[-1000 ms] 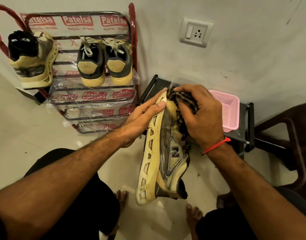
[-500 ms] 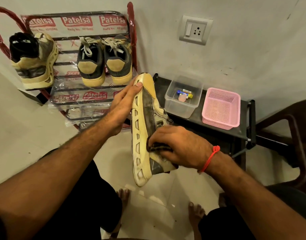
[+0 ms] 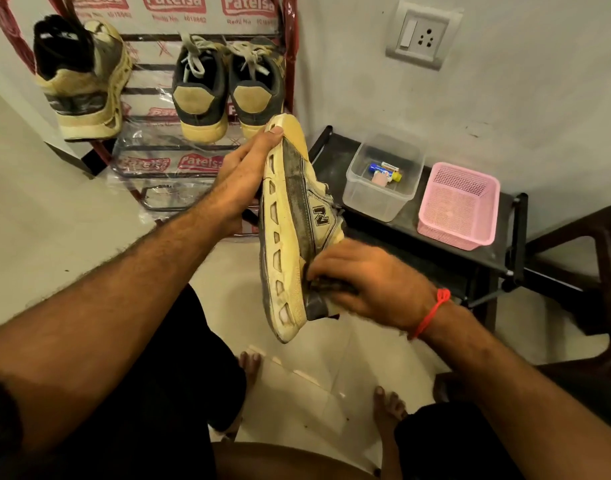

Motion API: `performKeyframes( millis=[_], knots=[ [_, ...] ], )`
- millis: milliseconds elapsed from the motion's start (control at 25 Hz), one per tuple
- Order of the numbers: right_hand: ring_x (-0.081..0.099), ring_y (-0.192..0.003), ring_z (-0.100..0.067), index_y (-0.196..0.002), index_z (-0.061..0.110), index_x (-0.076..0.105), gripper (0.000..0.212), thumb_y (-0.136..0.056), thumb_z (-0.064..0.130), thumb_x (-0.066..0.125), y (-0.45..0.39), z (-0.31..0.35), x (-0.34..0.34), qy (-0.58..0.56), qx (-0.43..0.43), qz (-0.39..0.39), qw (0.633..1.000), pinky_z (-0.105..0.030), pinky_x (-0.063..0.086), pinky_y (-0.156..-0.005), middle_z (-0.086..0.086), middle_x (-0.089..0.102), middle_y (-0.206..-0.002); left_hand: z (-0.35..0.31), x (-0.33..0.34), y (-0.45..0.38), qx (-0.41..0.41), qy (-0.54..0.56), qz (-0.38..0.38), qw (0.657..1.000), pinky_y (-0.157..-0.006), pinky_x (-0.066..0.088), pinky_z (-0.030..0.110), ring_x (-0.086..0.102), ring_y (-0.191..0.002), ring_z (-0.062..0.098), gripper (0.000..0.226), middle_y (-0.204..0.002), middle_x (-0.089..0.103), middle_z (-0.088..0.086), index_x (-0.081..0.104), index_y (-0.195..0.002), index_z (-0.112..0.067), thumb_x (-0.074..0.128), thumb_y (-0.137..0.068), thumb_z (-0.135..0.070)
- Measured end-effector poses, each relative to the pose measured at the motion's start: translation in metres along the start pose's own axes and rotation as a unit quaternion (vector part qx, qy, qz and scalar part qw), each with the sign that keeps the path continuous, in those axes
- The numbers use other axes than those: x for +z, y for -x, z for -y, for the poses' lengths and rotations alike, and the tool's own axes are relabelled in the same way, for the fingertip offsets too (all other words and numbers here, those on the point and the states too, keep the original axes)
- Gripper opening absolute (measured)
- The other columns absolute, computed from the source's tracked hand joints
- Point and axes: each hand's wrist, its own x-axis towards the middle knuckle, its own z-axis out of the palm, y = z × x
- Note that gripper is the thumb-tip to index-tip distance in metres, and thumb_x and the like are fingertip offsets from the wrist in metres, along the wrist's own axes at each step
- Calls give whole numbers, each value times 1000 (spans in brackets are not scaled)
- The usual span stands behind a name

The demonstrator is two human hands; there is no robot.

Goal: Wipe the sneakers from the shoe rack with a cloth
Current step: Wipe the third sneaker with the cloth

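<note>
A cream and grey sneaker (image 3: 293, 216) is held up on its side in the middle of the view, toe pointing away. My left hand (image 3: 243, 174) supports its sole, fingers straight along the toe end. My right hand (image 3: 362, 282) grips a dark cloth (image 3: 326, 284) pressed against the heel side of the sneaker; most of the cloth is hidden under the fingers. On the red shoe rack (image 3: 290, 64) behind stand the matching sneaker (image 3: 82, 81) at the left and a grey pair (image 3: 227, 88) with tan heels.
A low black table (image 3: 446, 258) at the right carries a clear plastic box (image 3: 383, 178) with small items and a pink mesh basket (image 3: 459, 206). A wall socket (image 3: 421, 34) sits above. A dark chair (image 3: 591, 271) is at far right. My bare feet rest on the tiled floor.
My right hand with the cloth went from the toe down the sneaker's side to the heel. The sneaker was raised and shifted left, uncovering the clear box.
</note>
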Motion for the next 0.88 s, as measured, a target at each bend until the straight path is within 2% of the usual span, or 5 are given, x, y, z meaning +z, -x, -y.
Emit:
performKeyframes(
  millis=[120,200,520,680,880],
  knots=[
    [62,-105,-29,-113,6,69,29,-87,14,61,-10,-23,-16,58,63,-206,975,-46,52,-94,-11,68,-111,2,16,7,10,-38,63,997,-72,55,37,71,-86,16,51,-91,73,-2,57,-135,-34,49,-96,-65],
    [62,-106,-27,-113,7,69,27,-86,9,67,-15,-29,-22,49,100,-242,964,-47,52,-94,-10,69,-110,2,27,9,17,-41,73,996,-78,56,39,70,-91,18,54,-96,72,-1,55,-140,-34,48,-96,-65],
    [64,-101,-19,-112,9,69,33,-88,29,59,-1,3,-2,-73,-52,27,996,-37,57,-88,-7,66,-111,2,-5,-7,2,3,8,1000,-95,55,51,74,-96,22,48,-96,79,0,71,-113,-34,54,-88,-71],
    [62,-106,-22,-113,4,69,28,-86,8,68,-10,-14,-15,-15,18,-203,979,-33,51,-96,-10,67,-113,3,12,1,1,3,94,996,-93,57,50,75,-91,26,49,-96,78,6,69,-108,-29,53,-88,-71],
    [62,-101,-14,-108,4,70,23,-86,0,65,-14,-33,-40,-31,156,-417,895,-29,51,-92,-7,68,-106,6,30,15,-15,31,233,972,-73,59,33,70,-73,23,68,-88,73,13,69,-111,-10,52,-81,-69]
  ],
)
